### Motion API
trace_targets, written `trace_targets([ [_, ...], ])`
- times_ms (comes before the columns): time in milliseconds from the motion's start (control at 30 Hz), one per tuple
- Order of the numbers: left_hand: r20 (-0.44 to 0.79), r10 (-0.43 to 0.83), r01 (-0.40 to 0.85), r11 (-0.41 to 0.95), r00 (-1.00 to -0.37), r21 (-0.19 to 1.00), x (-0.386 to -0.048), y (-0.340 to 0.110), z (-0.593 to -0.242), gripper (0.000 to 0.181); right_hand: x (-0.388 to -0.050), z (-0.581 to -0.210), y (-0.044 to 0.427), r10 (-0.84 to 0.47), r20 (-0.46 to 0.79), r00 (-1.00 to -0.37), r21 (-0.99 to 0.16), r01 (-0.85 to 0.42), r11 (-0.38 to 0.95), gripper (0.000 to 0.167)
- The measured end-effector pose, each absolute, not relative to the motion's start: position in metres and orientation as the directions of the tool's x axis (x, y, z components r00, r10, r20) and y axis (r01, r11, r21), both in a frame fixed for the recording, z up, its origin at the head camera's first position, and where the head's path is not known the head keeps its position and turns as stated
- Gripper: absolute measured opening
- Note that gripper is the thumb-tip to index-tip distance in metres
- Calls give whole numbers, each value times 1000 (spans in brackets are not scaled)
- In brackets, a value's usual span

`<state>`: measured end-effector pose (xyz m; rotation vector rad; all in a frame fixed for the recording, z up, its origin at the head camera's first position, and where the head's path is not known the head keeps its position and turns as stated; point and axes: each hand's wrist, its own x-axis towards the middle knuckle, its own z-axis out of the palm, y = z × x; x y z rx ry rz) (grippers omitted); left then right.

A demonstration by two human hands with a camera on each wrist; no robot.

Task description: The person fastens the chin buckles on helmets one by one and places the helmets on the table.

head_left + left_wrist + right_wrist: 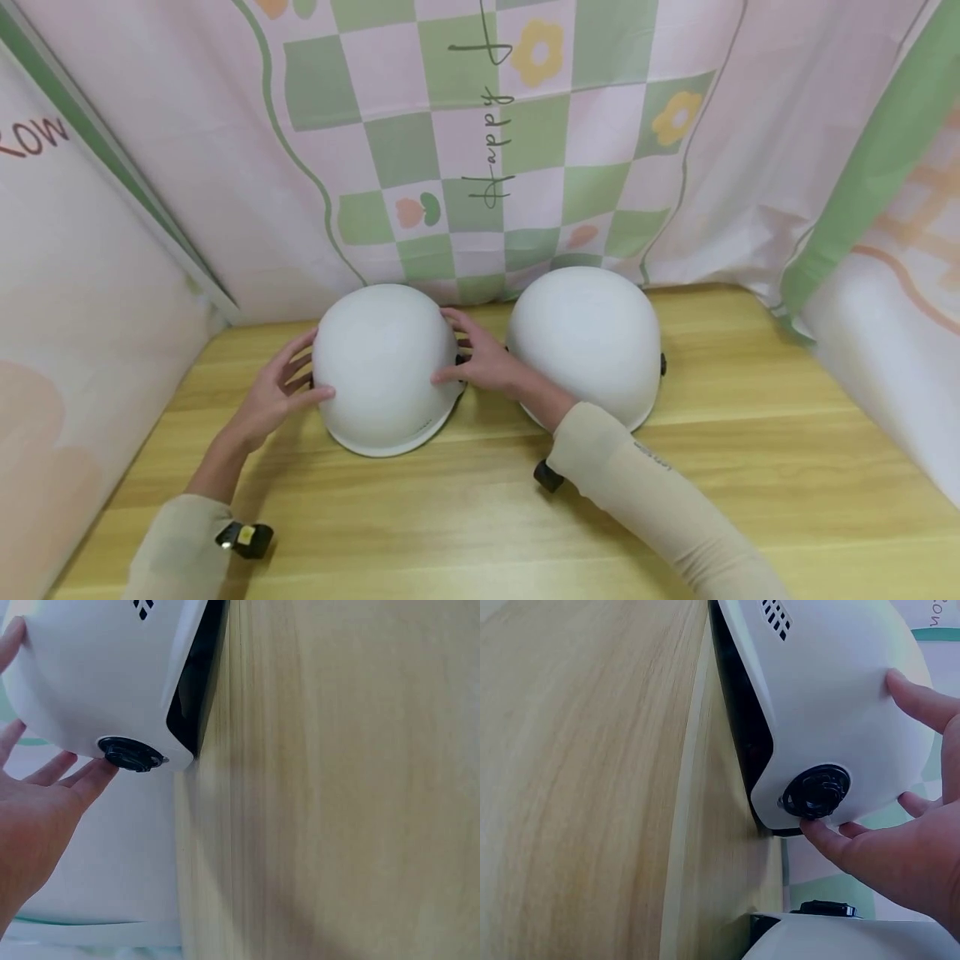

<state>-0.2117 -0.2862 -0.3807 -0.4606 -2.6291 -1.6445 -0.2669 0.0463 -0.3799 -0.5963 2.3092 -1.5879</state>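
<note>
The left white helmet (382,375) sat dome-up on the worktop (450,517) between your hands, showing no clear long axis. Your left hand (273,396) touched its nine o'clock side, your right hand (483,358) its three o'clock side, neither nearer. Both had fingers spread wide. Your right forearm (645,492) came from five o'clock, across the second helmet's seven o'clock edge.

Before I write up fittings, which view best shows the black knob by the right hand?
Right wrist: the black knob faces the camera, nearly unobstructed. Head shows only a dark sliver by the right hand; left wrist misses it, showing the opposite-side knob.
</note>
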Motion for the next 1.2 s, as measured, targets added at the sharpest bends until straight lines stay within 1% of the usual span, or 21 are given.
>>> trace_targets([
  [167, 164, 248, 254, 395, -955, 883, -212, -285, -381, 83, -266, -381, 46, -472, -4, -882, -934, -165, 317, 96],
  [333, 158, 255, 249, 380, -954, 891, -212, -283, -379, 84, -265, -380, 47, -469, 5, -883, -926, -181, 332, 95],
  [433, 155, 227, 239, 415, -961, 878, -211, -279, -373, 84, -264, -378, 48, -469, 28, -883, -911, -215, 351, 92],
  [533, 182, 187, 252, 487, -965, 836, -210, -268, -364, 85, -261, -372, 52, -470, 61, -880, -901, -251, 353, 88],
  [667, 312, 153, 341, 570, -938, 748, -209, -248, -352, 77, -258, -360, 59, -471, 102, -876, -907, -277, 318, 85],
  [833, 516, 126, 473, 620, -847, 626, -208, -217, -342, 60, -250, -343, 73, -454, 165, -876, -882, -337, 329, 76],
  [900, 566, 137, 519, 612, -813, 597, -208, -204, -338, 57, -245, -337, 80, -445, 202, -872, -865, -372, 336, 71],
  [967, 589, 162, 559, 580, -792, 593, -208, -192, -335, 56, -241, -332, 87, -432, 241, -869, -852, -403, 335, 65],
  [1100, 583, 215, 605, 474, -784, 639, -208, -172, -333, 54, -235, -324, 101, -409, 306, -860, -826, -453, 335, 58],
  [1200, 571, 255, 622, 413, -780, 665, -209, -160, -333, 55, -230, -319, 111, -397, 339, -853, -808, -480, 341, 58],
])
